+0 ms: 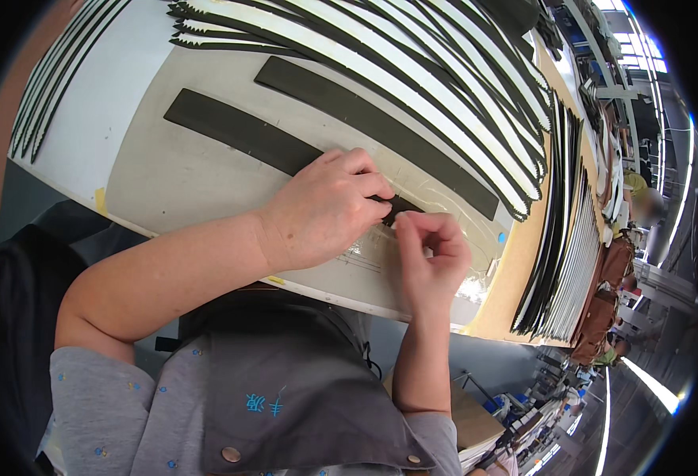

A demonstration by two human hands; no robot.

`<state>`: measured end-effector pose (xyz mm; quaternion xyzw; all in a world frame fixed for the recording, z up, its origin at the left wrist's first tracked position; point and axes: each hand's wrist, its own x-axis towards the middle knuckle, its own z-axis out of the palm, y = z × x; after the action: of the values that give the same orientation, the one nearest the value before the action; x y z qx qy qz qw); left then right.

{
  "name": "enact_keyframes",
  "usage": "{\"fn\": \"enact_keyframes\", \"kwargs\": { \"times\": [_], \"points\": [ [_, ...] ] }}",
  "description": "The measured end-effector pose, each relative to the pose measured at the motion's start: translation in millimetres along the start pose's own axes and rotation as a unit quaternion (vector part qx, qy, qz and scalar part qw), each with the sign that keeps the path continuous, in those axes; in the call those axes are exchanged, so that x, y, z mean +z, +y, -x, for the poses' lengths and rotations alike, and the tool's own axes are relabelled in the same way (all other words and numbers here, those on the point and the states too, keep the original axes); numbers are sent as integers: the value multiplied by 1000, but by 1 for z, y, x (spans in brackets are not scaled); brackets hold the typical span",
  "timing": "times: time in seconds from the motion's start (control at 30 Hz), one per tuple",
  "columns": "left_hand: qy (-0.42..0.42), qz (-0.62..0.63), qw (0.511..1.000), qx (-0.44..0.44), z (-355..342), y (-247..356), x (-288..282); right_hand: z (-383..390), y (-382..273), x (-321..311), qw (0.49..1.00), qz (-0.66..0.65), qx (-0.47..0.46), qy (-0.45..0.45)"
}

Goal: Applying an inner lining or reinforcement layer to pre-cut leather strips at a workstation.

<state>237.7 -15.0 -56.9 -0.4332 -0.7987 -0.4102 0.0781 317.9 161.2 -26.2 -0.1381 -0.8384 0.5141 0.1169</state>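
Note:
A dark strip (234,127), flat and straight-edged, lies slantwise on the beige work mat (166,166). My left hand (329,206) rests over its right part, fingers curled down and pressed on it. At the strip's right end my right hand (436,250) has thumb and forefinger closed in a pinch on its edge. Whether some smaller piece is caught between those fingertips is hidden. Just beyond, a second dark strip (373,123) of the same kind lies flat, with neither hand touching it.
Many long white strips with dark edges (412,71) are piled at the far side. Thinner strips (71,71) lie at the far left. To the right, more black and white strips (555,238) stand in a row on a brown board (488,317). Other people are in the background.

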Motion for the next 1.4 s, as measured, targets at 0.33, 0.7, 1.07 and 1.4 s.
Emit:
{"fn": "enact_keyframes", "kwargs": {
  "times": [0.33,0.7,1.07,1.4],
  "points": [
    [-9,-6,1000,5,0,0,0,-32,4,-5,1000,-18,17,-15],
    [-8,6,1000,15,-2,1,1,-34,9,-6,999,-13,-31,43],
    [-79,-148,977,-128,20,-28,-127,7,53,-152,975,173,125,58],
    [-114,-68,946,-295,24,-36,-161,-39,2,-83,949,254,-53,-182]
  ]
}}
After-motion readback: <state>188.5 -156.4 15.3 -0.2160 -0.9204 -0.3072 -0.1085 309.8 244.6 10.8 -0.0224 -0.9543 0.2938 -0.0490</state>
